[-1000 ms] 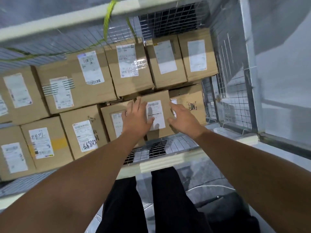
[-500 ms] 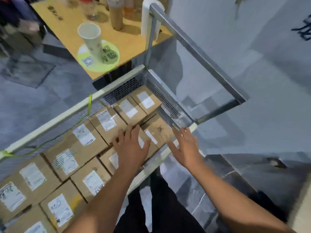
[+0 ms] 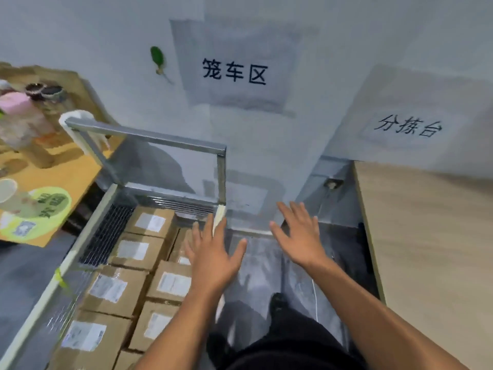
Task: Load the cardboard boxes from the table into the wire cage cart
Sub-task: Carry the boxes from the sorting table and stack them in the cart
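Observation:
The wire cage cart (image 3: 170, 141) fills the lower left, packed with several labelled cardboard boxes (image 3: 138, 248). My left hand (image 3: 212, 256) hovers with spread fingers over the cart's right edge, holding nothing. To its right, my right hand (image 3: 300, 236) is also spread and empty, raised above the grey floor between the cart and the wooden table (image 3: 432, 249). The part of the table top that shows carries no boxes.
A yellow side table (image 3: 61, 169) with cups and bottles stands at the left, behind the cart. A white wall with two signs rises ahead. My dark-trousered legs (image 3: 280, 340) stand on the floor strip between cart and table.
Both hands came off the box in the cart and lifted away, empty. My view swung up and to the right, from the cart's inside toward the wall and the wooden table.

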`<action>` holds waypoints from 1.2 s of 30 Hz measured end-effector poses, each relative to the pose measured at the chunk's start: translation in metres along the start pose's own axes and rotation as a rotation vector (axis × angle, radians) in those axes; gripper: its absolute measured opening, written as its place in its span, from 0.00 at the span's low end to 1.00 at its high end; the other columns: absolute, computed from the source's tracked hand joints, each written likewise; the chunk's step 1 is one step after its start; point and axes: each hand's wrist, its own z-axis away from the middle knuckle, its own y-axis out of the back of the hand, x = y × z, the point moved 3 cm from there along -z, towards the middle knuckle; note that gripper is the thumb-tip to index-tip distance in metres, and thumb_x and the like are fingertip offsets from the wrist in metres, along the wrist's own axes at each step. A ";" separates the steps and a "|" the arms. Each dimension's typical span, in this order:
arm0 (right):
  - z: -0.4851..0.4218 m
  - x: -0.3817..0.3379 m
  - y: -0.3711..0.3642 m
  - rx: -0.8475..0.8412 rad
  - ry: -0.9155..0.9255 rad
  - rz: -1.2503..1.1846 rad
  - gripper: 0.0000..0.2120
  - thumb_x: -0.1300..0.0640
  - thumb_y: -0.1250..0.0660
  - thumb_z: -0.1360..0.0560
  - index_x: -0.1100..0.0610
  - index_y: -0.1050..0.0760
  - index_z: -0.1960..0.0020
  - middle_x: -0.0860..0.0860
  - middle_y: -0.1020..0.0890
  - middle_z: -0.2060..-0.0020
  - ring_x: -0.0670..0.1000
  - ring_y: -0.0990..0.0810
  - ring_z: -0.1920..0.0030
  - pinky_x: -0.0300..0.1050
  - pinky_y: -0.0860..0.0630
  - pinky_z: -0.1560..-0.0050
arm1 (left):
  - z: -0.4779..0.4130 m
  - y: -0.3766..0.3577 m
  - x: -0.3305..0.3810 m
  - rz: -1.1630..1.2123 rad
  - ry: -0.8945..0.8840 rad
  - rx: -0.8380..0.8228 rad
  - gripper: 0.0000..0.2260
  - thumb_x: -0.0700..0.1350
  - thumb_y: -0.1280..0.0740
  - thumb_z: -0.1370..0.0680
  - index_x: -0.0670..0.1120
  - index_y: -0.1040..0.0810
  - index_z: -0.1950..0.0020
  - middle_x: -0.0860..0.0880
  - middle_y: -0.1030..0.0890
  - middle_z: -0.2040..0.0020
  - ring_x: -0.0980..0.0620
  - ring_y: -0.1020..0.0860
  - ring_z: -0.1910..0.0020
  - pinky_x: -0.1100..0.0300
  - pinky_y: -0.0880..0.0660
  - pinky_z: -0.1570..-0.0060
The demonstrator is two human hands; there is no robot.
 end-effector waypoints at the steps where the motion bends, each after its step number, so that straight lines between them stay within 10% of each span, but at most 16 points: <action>1: 0.004 0.010 0.014 0.030 -0.024 -0.014 0.30 0.35 0.45 0.19 0.39 0.45 0.19 0.49 0.45 0.18 0.51 0.55 0.18 0.60 0.60 0.21 | -0.004 -0.002 0.018 -0.018 -0.064 -0.002 0.34 0.70 0.44 0.22 0.58 0.42 0.18 0.54 0.50 0.16 0.47 0.58 0.18 0.37 0.59 0.22; 36: 0.380 0.561 0.283 0.861 -1.125 -0.332 0.31 0.30 0.50 0.22 0.34 0.48 0.20 0.46 0.45 0.18 0.49 0.55 0.18 0.59 0.57 0.20 | 0.225 -0.451 0.688 -0.287 -1.298 -0.668 0.34 0.73 0.45 0.22 0.61 0.43 0.19 0.57 0.50 0.16 0.47 0.62 0.18 0.34 0.59 0.23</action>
